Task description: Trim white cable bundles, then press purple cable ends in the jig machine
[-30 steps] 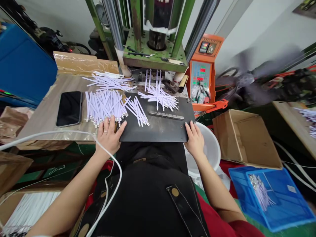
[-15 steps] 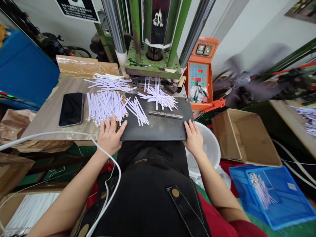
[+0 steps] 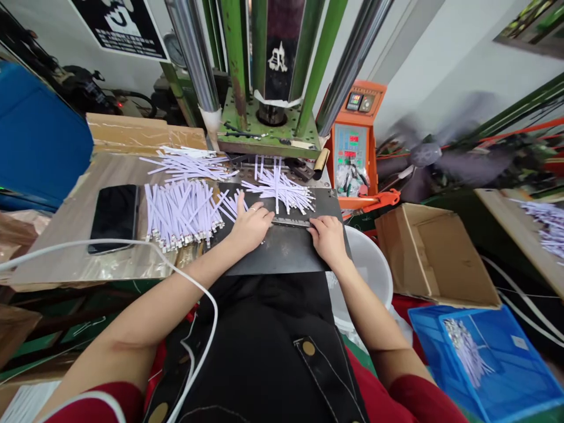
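Observation:
A narrow metal bar (image 3: 291,222) with small notches along it lies across the black plate (image 3: 282,255) in front of me. My left hand (image 3: 252,226) has its fingers closed at the bar's left end, the thumb hidden or pointing away. At the right end, my right hand (image 3: 328,238) pinches the bar between curled fingers and thumb. Just beyond the bar lies a loose heap of pale lilac strips (image 3: 284,191) with small metal ends. A larger pile of the same strips (image 3: 183,214) rests left of my left hand, and a few strips stick out beside its fingers.
A green press (image 3: 268,138) with steel columns stands behind the plate. An orange control box (image 3: 352,141) is to its right. A phone (image 3: 114,217) lies on the left. White tub (image 3: 370,270), cardboard box (image 3: 436,252) and blue crate (image 3: 489,358) stand on the right. A white cable (image 3: 194,276) crosses my left arm.
Both hands have left the plate's near corners and moved inward and forward to the metal bar's ends, closing on it. The view has shifted slightly.

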`<state>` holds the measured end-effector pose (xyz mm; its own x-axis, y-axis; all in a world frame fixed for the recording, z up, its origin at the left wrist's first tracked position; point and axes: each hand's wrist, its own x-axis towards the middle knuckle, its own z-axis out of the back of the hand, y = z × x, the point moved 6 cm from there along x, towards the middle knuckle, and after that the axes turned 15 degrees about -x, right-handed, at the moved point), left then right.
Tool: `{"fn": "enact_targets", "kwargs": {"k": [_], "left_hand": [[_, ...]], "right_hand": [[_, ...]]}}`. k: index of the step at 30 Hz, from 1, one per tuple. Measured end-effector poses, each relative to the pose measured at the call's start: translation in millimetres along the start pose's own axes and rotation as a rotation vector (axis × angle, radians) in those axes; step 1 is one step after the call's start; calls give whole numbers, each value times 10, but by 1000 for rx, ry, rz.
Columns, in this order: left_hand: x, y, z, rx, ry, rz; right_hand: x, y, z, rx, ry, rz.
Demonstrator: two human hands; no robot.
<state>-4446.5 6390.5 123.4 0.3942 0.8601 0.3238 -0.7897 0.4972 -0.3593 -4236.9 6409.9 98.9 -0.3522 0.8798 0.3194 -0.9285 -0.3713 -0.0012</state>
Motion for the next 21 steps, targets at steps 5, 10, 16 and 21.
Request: {"fn": "enact_targets", "kwargs": {"k": [5, 10, 16, 21], "left_hand": [[-240, -247, 185, -15, -101, -144], [-854, -193, 397, -128, -74, -43], [-919, 107, 464, -132, 49, 7], [-620, 351, 335, -199, 254, 11]], "right_hand": [[-271, -68, 155, 171, -78, 131], [-359, 234, 313, 274, 91, 341], [279, 1006, 167, 290, 416, 357], [688, 1431, -30, 172, 636, 319]]}}
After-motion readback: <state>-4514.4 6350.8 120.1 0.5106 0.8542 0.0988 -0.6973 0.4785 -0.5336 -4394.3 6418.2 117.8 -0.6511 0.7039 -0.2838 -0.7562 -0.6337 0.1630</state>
